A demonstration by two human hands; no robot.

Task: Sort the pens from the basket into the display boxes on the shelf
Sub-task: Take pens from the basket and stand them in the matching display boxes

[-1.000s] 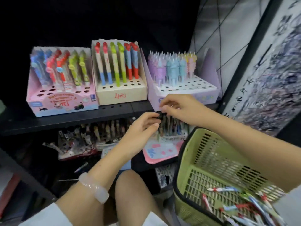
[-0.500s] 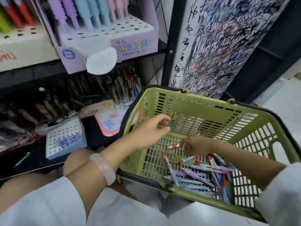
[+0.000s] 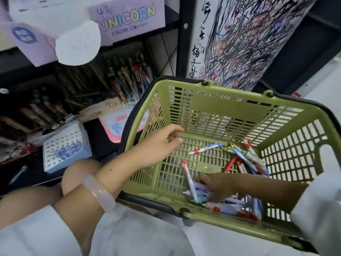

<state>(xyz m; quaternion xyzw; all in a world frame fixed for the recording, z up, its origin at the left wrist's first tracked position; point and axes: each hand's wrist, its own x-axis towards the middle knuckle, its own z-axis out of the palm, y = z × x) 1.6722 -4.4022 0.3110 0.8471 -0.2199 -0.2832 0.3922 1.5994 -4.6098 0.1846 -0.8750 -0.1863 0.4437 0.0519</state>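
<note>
A green plastic basket point(image 3: 227, 106) sits in front of me, tilted toward my lap. Several pens lie in it: one red, white and blue pen point(image 3: 204, 147) alone on the floor, a tangled pile point(image 3: 247, 159) at the right, and more along the near wall. My right hand point(image 3: 217, 187) reaches down to the near wall, its fingers curled over a bunch of purple and blue pens point(image 3: 200, 189). My left hand point(image 3: 158, 145) hovers inside the basket's left side, fingers loosely curled, holding nothing. The purple Unicorn display box point(image 3: 127, 21) stands on the shelf above.
Below the shelf, a lower tier holds display boxes of pens point(image 3: 129, 78), a light blue perforated box point(image 3: 62, 146) and a pink board point(image 3: 114, 126). A scribbled test-paper panel point(image 3: 249, 39) rises behind the basket. My knees are under my left forearm.
A second ago both hands were up at the shelf boxes; my view has dropped to the basket. Since half a second ago my right hand has moved from the basket's middle to the near wall.
</note>
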